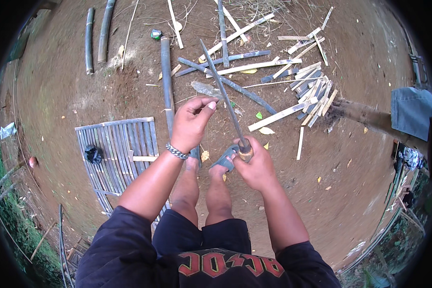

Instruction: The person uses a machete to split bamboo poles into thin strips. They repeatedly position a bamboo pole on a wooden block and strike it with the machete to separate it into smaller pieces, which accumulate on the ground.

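My right hand [259, 168] grips the short wooden handle of a machete [228, 103]. Its long, narrow blade points up and away, leaning left, over the ground beyond my feet. Left of the blade is my left hand [189, 122], raised, with a chain bracelet at the wrist. Its fingers are curled and the thumb lies against the index finger; whatever they may pinch is too small to make out. Beyond this hand a thick bamboo pole [166, 77] lies on the ground, with a crumpled clear plastic piece [205, 89] to its right.
Split bamboo pieces [314, 96] are heaped at the far right, beside a log [365, 113] with grey cloth [413, 114] over its end. Left of my legs lies a bamboo slat panel [115, 144], a black plastic bag [93, 154] on it. My sandalled feet stand on bare soil.
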Motion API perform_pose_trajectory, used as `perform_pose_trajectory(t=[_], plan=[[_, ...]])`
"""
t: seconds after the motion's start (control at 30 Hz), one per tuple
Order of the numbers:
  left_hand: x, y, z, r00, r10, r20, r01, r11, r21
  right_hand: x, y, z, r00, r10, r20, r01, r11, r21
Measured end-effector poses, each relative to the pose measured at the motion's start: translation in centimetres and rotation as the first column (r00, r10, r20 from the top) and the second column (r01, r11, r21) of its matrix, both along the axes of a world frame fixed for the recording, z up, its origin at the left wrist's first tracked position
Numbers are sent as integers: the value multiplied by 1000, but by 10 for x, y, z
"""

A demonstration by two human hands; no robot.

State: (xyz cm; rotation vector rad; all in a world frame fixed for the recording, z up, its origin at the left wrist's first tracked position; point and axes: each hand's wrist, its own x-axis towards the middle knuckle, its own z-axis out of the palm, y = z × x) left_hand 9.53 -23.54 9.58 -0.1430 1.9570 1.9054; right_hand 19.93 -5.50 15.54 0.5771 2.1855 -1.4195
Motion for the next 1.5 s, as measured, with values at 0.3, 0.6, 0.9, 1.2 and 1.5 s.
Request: perform_pose_trajectory(t=[0.3, 0.6, 0.9, 1.2, 1.5], plan=[[-3, -1, 5, 961, 163, -225, -169, 986, -6, 4, -1, -1, 1000, 18, -12, -18, 1000, -8], [-112, 32, 76, 276, -697, -661, -77, 670, -738, 2, 0, -2, 997, 82, 8, -82, 993, 88], [-126, 61, 78, 165, -764, -624, 82, 641, -763, 9, 5, -19, 989, 92, 116, -104, 989, 102], [-142, 38, 60, 80, -945, -316, 510, 311, -802, 6, 18, -42, 987, 88, 131, -106, 985, 139], [-130, 39, 42, -145, -987, 73, 230, -105, -968, 11, 33, -39, 983, 86, 165, -102, 991, 91]])
